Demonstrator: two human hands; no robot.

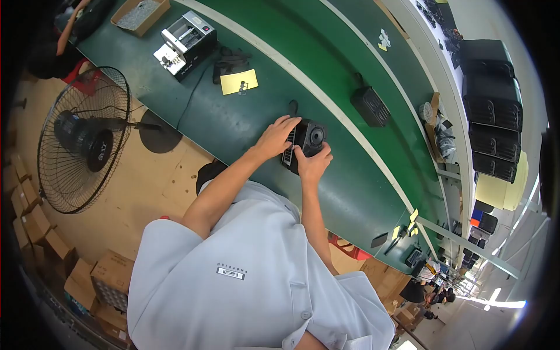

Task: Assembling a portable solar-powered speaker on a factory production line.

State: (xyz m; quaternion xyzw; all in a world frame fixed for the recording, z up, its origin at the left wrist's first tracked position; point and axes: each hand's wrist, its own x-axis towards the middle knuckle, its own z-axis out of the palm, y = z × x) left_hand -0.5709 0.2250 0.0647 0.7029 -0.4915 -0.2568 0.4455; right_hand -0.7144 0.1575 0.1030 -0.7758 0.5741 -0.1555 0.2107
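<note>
- A black box [315,137] with a round disc on its face sits on the green bench [347,189], right before the person.
- Right hand [314,161]: thumb and fingers pinching the box's near end.
- Left hand [278,137]: fingers laid along its left edge; whether gripping, I can't tell from here.
- 1 yellow sheet [235,81] lies apart.

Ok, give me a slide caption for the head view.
Left hand and right hand hold a black boxy device at a green workbench, with a fan nearby.
</note>
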